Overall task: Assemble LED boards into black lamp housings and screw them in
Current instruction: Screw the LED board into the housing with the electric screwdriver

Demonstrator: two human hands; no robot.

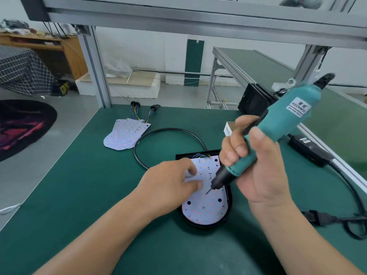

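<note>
— Home or factory?
— Workshop, a small assembly line. The bench [89, 195] under both hands has a green mat, and an aluminium frame [95, 66] rises beyond the left hand [168, 181].
— What else?
— The right hand [258, 165] grips a corded electric screwdriver [288, 120], and a black power box [309, 150] lies just right of that hand. Beyond it runs a green conveyor [258, 64] on metal legs.
— Any stock?
— A stack of boards [125, 133] with wire tails, ahead of the left hand. A bare grey floor [79, 108] is to its left, with a white foam block [119, 88] and a cluttered wooden desk [71, 54] far beyond.
</note>
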